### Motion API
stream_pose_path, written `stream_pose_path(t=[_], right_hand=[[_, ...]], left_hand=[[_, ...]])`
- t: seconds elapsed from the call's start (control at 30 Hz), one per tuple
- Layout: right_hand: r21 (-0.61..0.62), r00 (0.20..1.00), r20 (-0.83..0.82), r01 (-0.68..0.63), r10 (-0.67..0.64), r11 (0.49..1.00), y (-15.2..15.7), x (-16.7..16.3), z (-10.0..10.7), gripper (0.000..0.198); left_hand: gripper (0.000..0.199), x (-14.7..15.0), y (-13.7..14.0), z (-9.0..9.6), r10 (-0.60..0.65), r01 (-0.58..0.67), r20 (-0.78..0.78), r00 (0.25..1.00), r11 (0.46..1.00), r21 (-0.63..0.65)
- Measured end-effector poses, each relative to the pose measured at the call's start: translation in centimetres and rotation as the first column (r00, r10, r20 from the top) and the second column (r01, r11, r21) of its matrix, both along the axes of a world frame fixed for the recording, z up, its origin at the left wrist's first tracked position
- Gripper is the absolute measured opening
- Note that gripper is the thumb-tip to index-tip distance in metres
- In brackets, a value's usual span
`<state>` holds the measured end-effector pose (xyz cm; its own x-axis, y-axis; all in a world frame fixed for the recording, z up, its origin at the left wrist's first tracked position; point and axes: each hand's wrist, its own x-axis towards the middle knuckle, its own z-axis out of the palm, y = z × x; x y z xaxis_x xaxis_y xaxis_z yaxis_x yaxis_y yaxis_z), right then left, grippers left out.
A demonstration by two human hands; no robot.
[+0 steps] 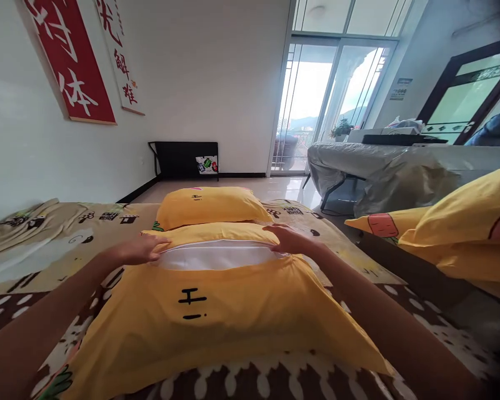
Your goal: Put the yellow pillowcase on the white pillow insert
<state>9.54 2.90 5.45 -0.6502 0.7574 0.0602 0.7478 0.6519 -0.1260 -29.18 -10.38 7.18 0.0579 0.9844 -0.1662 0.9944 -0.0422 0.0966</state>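
Observation:
A yellow pillowcase (233,311) with "Hi" printed on it lies in front of me, its mouth partly open at the far end. Inside the mouth shows a white pillow (216,255). My left hand (144,248) is closed on the pillowcase at the left end of the opening, its fingertips partly hidden by the cloth. At the right end, my right hand (289,240) grips the cloth the same way, with the thumb out of sight. A yellow flap of the case stretches between both hands, beyond the white pillow.
Just beyond lies another yellow pillow (212,205). A patterned blanket (108,233) covers the bed underneath. More yellow bedding (458,228) is at the right. Farther off are a plastic-covered table (383,161), a black folded panel (175,158) against the wall and glass doors (308,105).

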Motion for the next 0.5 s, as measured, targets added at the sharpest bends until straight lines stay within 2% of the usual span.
stream_pose_path(t=[0.03,0.1,0.17,0.23,0.3,0.43,0.5], right_hand=[[-0.041,0.991,-0.090,-0.107,0.103,0.993,-0.9,-0.2,0.4,0.049],[-0.129,0.940,-0.199,-0.306,0.277,0.943,-2.8,-0.9,0.5,0.043],[-0.164,0.923,-0.179,-0.369,0.340,0.915,-4.4,-1.6,0.0,0.041],[-0.097,0.939,-0.132,-0.330,0.316,0.939,-5.5,-2.1,-0.6,0.037],[-0.041,0.954,-0.081,-0.293,0.289,0.955,-6.2,-2.1,-1.1,0.024],[-0.081,0.950,0.108,-0.286,0.294,0.955,-7.0,-0.7,-0.7,0.012],[-0.039,0.949,0.067,-0.305,0.307,0.952,-7.1,-0.2,0.0,0.016]], left_hand=[[0.053,1.4,-0.8,0.6,-0.064,0.059,0.064,0.996,0.996,0.069],[0.049,4.6,-2.0,1.0,-0.250,0.211,0.188,0.950,0.956,0.205],[0.048,7.8,-2.3,0.6,-0.406,0.351,0.231,0.884,0.904,0.244],[0.048,10.3,-1.7,-0.1,-0.469,0.433,0.213,0.857,0.880,0.194],[0.051,11.8,-0.7,-0.8,-0.467,0.451,0.186,0.865,0.884,0.123],[0.046,12.4,0.6,-1.5,-0.471,0.479,0.148,0.870,0.877,-0.024],[0.030,12.1,0.9,-1.7,-0.468,0.493,0.195,0.862,0.863,-0.110]])
